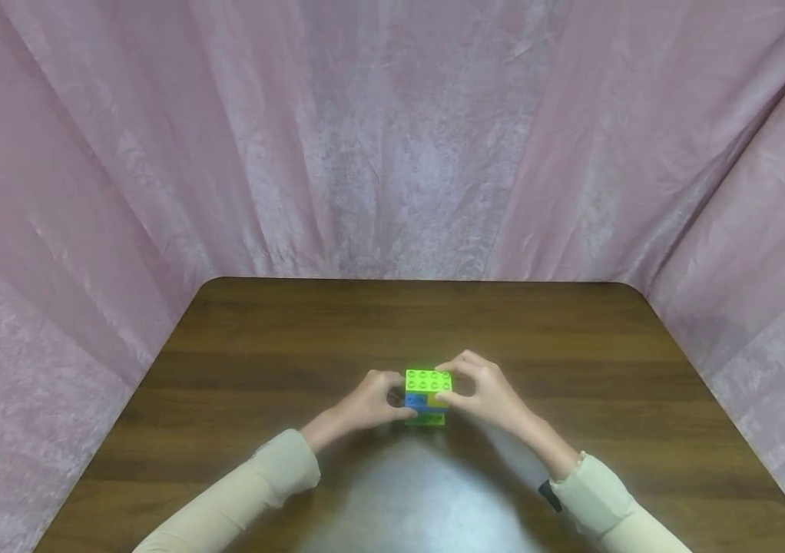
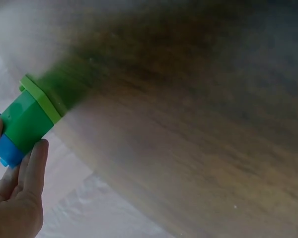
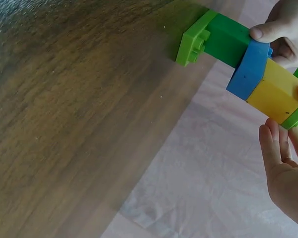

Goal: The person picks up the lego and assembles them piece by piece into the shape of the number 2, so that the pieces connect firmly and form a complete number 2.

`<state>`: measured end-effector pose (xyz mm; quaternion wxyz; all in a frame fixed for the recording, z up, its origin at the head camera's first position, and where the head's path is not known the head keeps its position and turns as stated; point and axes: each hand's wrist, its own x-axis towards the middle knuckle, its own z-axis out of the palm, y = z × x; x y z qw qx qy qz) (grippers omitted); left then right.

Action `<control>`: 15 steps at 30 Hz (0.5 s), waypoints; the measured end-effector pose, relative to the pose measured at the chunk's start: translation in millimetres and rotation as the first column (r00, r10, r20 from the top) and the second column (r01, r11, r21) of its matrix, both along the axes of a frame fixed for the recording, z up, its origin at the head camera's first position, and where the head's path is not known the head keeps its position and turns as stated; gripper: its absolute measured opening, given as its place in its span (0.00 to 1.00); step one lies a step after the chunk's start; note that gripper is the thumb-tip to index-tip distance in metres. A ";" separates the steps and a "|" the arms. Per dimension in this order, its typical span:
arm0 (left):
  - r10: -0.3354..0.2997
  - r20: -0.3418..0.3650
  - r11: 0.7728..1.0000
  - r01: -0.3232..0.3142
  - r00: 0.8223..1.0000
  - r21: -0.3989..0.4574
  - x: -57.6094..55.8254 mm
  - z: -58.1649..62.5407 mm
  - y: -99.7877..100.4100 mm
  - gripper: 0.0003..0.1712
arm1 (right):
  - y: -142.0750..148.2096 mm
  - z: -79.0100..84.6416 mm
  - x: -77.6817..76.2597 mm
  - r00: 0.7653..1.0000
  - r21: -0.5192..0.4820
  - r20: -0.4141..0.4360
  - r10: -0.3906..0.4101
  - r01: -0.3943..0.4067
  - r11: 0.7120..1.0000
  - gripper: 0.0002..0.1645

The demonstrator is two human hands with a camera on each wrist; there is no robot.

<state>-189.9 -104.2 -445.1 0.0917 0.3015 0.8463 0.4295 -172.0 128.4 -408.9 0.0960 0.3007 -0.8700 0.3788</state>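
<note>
A stack of toy building bricks stands upright on the table between both hands. At its foot is a flat light green brick [image 3: 187, 40]. Above that come a dark green brick [image 3: 227, 39], a blue brick [image 3: 252, 69] and a yellow brick [image 3: 275, 93]. Another light green brick [image 1: 427, 381], studs up, forms the top. My left hand [image 1: 368, 399] holds the stack lower down, its thumb by the joint of dark green and blue in the right wrist view. From the right, my right hand [image 1: 488, 392] pinches the top light green brick and touches the yellow one.
The brown wooden table [image 1: 282, 330] has rounded far corners and reflects light near its front. Pink curtains [image 1: 379, 138] hang behind it and along both sides. A dark band [image 1: 549, 495] shows at the right sleeve's cuff.
</note>
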 end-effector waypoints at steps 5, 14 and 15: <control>0.012 -0.064 1.000 -0.012 0.998 0.001 1.1 -1.7 -2.6 0.18 | -1.2 -1.7 -3.7 0.999 -0.040 -0.039 0.025 -0.027 0.999 0.21; 0.088 -0.248 0.994 -0.070 0.965 0.080 4.9 3.1 -3.0 0.20 | -6.0 8.8 -11.3 0.998 -0.105 -0.062 -0.007 0.000 0.994 0.22; 0.093 -0.263 0.993 -0.070 0.960 0.098 5.6 2.8 -3.2 0.19 | -7.2 9.4 -12.2 0.998 -0.111 -0.059 -0.014 0.007 0.994 0.22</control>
